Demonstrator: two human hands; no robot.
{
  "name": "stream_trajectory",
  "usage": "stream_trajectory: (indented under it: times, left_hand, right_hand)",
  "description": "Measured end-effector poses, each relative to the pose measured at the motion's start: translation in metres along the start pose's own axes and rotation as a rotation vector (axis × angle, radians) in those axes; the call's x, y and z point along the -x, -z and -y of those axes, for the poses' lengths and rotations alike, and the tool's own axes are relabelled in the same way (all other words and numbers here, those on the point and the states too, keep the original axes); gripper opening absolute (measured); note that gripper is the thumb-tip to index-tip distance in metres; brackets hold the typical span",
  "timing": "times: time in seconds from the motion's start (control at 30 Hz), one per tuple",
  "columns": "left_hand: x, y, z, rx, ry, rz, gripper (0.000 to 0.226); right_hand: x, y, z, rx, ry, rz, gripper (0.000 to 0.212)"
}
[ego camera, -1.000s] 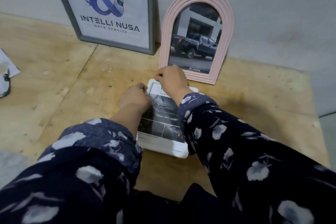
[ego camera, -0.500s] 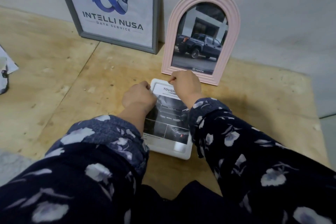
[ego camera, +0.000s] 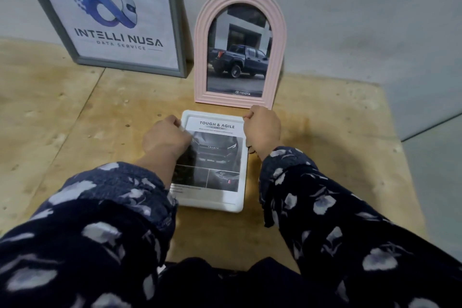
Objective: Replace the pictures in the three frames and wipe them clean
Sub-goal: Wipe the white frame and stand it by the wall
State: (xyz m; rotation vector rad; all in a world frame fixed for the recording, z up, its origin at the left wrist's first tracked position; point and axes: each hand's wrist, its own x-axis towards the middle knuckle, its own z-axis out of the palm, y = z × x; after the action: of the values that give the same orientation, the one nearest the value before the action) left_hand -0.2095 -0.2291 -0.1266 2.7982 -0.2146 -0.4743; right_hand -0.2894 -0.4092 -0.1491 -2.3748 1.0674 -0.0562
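White frame (ego camera: 212, 204) lies flat on the plywood bench (ego camera: 75, 120) at the lower centre of the picture, just beyond two dark floral sleeves (ego camera: 105, 207) that fill the bottom of the view. Inside it sits a printed car picture (ego camera: 215, 155) headed "TOUGH & AGILE", with a dark vehicle front marked TOYOTA and two smaller panels below.

Left hand (ego camera: 166, 139) rests on the frame's left edge near the top corner, fingers curled in a clenched grip that pinches the edge of the picture or frame there; which of the two it holds I cannot tell. Right hand (ego camera: 262, 127) sits at the frame's upper right corner, also curled tight, its fingertips pinched at that corner. A small dark thing shows just under the right wrist, too hidden to name.

Just behind the white frame, at the centre of the picture, a pink arched frame (ego camera: 200, 45) stands upright and leans against the grey wall (ego camera: 362, 20). It holds a photo of a dark pickup truck before a building, with a Toyota mark at the bottom. The right hand's knuckles are very near its base.

At the upper left, a grey rectangular frame (ego camera: 178, 27) also leans on the wall, showing a blue logo and the words "INTELLI NUSA DATA SERVICE". Dark specks mark the wall at the upper right.
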Motion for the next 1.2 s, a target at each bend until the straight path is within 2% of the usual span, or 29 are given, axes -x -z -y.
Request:
stream_trajectory:
  times: [0.17,0.23,0.33,0.4,0.47,0.63,0.83,1.1,1.2]
  left_hand:
    - [0.002,-0.008,0.005,0.034,-0.009,0.006,0.038]
    - [0.005,-0.013,0.006,0.167,-0.026,0.022,0.033]
    - [0.011,-0.012,0.005,0.485,-0.051,0.034,0.021]
    - [0.012,-0.005,0.006,0.665,-0.035,0.070,0.022]
    - [0.011,0.003,0.013,0.731,-0.040,0.055,0.028]
    - [-0.008,0.045,0.056,0.852,0.081,-0.191,0.032]
    - [-0.037,0.134,0.155,0.954,0.219,-0.471,0.036]
    - [-0.072,0.229,0.290,0.964,0.338,-0.719,0.036]
    - [-0.085,0.253,0.341,0.958,0.355,-0.773,0.036]
  right_hand:
    - [0.024,-0.011,-0.010,-0.254,-0.220,-0.076,0.021]
    - [0.035,-0.012,-0.014,-0.398,-0.265,-0.136,0.020]
    - [0.041,-0.008,-0.015,-0.579,-0.358,-0.165,0.022]
    - [0.043,-0.007,-0.008,-0.680,-0.392,-0.137,0.020]
    - [0.044,-0.008,0.005,-0.725,-0.384,-0.103,0.014]
    - [0.048,-0.010,0.078,-0.764,-0.204,0.027,0.013]
    - [0.068,-0.049,0.208,-0.704,0.040,0.147,0.014]
    - [0.110,-0.125,0.326,-0.678,0.286,0.331,0.014]
    - [0.116,-0.155,0.359,-0.519,0.404,0.384,0.017]
